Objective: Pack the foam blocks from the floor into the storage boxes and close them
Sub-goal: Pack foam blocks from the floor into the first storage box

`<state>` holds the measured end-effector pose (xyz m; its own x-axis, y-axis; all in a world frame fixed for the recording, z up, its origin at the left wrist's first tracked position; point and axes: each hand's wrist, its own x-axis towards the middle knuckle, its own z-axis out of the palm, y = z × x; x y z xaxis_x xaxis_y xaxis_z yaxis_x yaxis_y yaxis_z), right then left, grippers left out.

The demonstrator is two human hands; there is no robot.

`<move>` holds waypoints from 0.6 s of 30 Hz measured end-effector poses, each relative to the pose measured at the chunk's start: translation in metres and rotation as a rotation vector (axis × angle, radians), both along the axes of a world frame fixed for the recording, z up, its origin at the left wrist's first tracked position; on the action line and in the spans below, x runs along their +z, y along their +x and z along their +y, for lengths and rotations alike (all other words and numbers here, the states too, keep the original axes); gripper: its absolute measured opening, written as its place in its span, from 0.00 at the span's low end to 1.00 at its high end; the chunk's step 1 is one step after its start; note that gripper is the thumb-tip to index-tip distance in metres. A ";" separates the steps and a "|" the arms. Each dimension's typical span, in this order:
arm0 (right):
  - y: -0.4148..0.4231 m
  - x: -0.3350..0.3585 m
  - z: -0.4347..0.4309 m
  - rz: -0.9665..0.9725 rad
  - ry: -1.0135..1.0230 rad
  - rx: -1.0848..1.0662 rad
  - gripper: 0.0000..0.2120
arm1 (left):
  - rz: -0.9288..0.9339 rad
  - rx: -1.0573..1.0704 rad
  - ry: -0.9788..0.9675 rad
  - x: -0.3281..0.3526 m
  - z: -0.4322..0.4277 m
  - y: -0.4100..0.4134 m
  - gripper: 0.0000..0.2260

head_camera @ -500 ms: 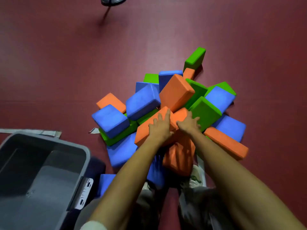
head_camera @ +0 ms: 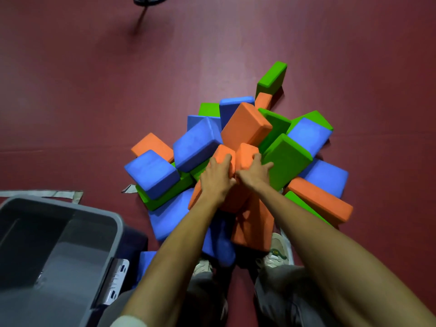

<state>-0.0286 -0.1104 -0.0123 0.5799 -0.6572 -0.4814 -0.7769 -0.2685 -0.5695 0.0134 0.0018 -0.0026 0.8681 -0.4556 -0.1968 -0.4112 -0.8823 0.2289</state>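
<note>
Compared with half a second earlier, the fingers of the left hand [head_camera: 215, 182], then laid flat, are now curled over the far end of an orange foam block [head_camera: 223, 152], which is gripped. The right hand [head_camera: 253, 174] has likewise been closed round the far end of a second orange block [head_camera: 246, 153], just beside the first. Both far ends are seen to stand a little higher and nearer each other than before.

The first block's long axis is laid from the left wrist away from the person, tilted slightly right, its far end raised. The second seems to point the same way, though whether it continues into the orange mass [head_camera: 254, 220] below the wrist cannot be told.

Both blocks are held at the near middle of the pile of blue, green and orange blocks [head_camera: 198, 142] on the red floor [head_camera: 94, 90]. An open grey storage box [head_camera: 113, 223] is seen at lower left, near the pile.
</note>
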 end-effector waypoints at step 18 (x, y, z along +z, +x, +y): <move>0.009 0.227 0.164 -0.428 -0.436 0.501 0.32 | -0.170 0.384 -0.386 0.232 0.200 -0.011 0.27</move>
<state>-0.0197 0.0541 0.2147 0.9334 -0.3471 0.0913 -0.2419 -0.7962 -0.5545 0.0028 0.2022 0.2294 0.9906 -0.1120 0.0780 -0.1363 -0.8414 0.5230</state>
